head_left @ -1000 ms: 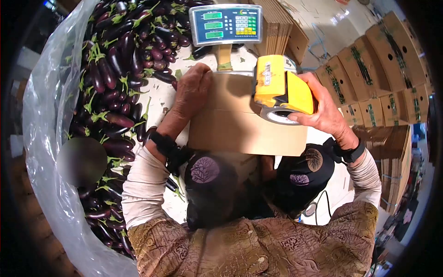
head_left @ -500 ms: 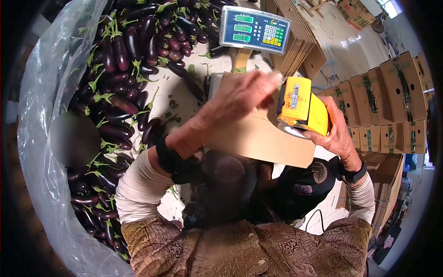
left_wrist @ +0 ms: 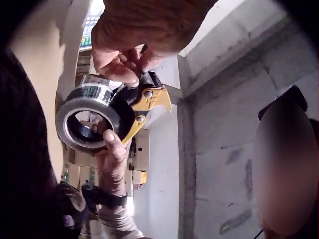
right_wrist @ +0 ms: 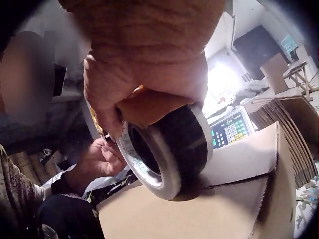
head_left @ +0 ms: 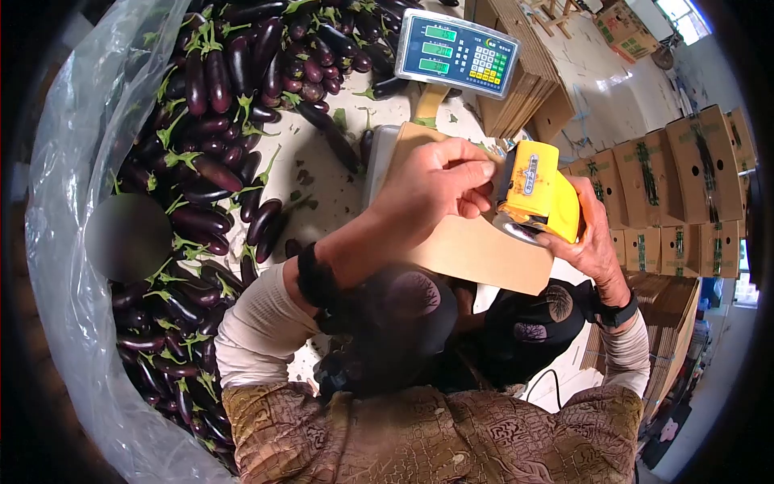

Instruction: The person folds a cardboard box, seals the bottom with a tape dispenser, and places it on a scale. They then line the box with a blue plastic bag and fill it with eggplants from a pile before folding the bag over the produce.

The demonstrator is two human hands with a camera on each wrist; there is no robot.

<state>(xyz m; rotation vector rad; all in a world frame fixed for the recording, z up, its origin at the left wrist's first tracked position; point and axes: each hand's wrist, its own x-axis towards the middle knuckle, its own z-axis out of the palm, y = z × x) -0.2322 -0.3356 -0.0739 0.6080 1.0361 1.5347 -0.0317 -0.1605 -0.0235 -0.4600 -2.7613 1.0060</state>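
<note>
My right hand (head_left: pixel 595 242) grips a yellow tape dispenser (head_left: pixel 538 187) over a cardboard box (head_left: pixel 488 256) in front of me. A wide roll of packing tape (right_wrist: pixel 192 142) sits in the dispenser, its side turned to the right wrist camera. My left hand (head_left: pixel 439 185) has come up to the dispenser's front end. In the left wrist view, that hand's thumb and fingers pinch the tape's loose end beside the cutter (left_wrist: pixel 158 99). The right thumb (left_wrist: pixel 113 141) lies against the roll's rim.
A scale display (head_left: pixel 459 55) stands behind the box. Many eggplants (head_left: pixel 214 173) are heaped on the left, edged by clear plastic sheeting (head_left: pixel 68 242). Flattened cartons (head_left: pixel 516 73) lean behind the display, and packed boxes (head_left: pixel 645 185) are stacked at the right.
My left hand has left the far left part of the box and moved right to the dispenser, its fingers closing at the tape. The right hand still holds the dispenser, now tilted differently.
</note>
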